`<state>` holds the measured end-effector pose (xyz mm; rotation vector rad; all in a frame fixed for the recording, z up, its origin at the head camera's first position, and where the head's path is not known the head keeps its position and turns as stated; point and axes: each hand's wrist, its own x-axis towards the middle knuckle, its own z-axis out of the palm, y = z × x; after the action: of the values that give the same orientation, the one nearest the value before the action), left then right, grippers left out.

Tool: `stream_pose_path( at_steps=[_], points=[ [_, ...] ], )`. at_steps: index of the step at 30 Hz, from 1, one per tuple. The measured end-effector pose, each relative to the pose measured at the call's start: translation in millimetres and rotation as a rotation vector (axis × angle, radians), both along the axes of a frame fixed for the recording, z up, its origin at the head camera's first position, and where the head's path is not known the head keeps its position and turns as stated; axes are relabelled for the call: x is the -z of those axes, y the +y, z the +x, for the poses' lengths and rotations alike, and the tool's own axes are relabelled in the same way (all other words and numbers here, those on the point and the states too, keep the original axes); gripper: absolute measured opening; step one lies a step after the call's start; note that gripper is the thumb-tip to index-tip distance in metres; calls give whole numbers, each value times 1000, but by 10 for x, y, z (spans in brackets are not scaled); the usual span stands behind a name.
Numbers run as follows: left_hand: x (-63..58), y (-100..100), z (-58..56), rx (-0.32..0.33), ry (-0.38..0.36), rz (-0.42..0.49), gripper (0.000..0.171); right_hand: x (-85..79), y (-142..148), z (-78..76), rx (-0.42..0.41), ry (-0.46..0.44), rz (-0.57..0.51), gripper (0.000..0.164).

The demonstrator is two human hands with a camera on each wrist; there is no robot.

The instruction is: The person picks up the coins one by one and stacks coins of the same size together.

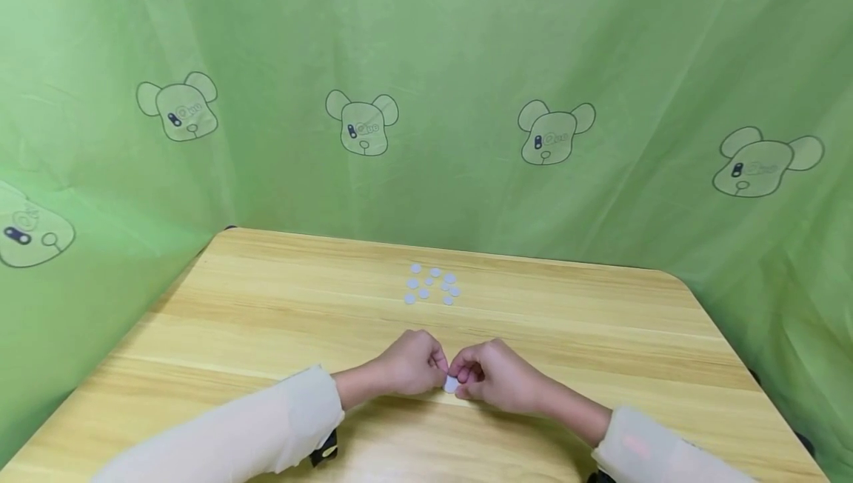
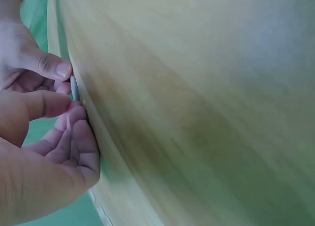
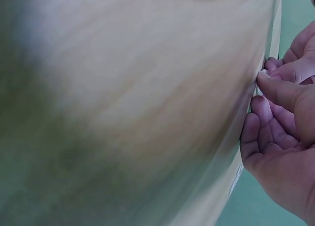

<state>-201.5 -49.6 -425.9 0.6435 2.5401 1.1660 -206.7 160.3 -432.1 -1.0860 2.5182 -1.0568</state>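
Observation:
A small white disc [image 1: 451, 384] is held between my two hands, low over the near half of the table. My left hand [image 1: 413, 364] pinches its left side between thumb and fingertips. From the right, my right hand [image 1: 501, 379] grips the other side with thumb and index finger, the remaining fingers curled. Seen from the left wrist, the disc [image 2: 75, 88] shows edge-on as a thin grey sliver between the two hands' fingertips. Fingers hide most of it in the right wrist view.
Several similar white discs [image 1: 423, 293] lie scattered in a loose group farther back on the wood-grain table [image 1: 280, 305]. Green curtains [image 1: 453, 38] printed with bear heads hang behind the table and along both sides.

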Motion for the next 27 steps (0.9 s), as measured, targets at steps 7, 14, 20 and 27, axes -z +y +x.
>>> stream_pose_path(
  at_steps=[7, 14, 20, 27],
  points=[
    [-16, -63, 0, 60, -42, -3, 8, 10, 19, -2, 2, -37, 12, 14],
    [12, -63, -6, 88, -19, -31, 16, 12, 28, -1, -3, -56, 3, 13],
    [30, -26, 16, 68, -6, -34, 16, 43, 57, 11, 5, -72, -16, 12],
    [52, 68, -18, 59, -1, -50, 12, 47, 178, 15, 58, -87, -17, 11]
  ],
)
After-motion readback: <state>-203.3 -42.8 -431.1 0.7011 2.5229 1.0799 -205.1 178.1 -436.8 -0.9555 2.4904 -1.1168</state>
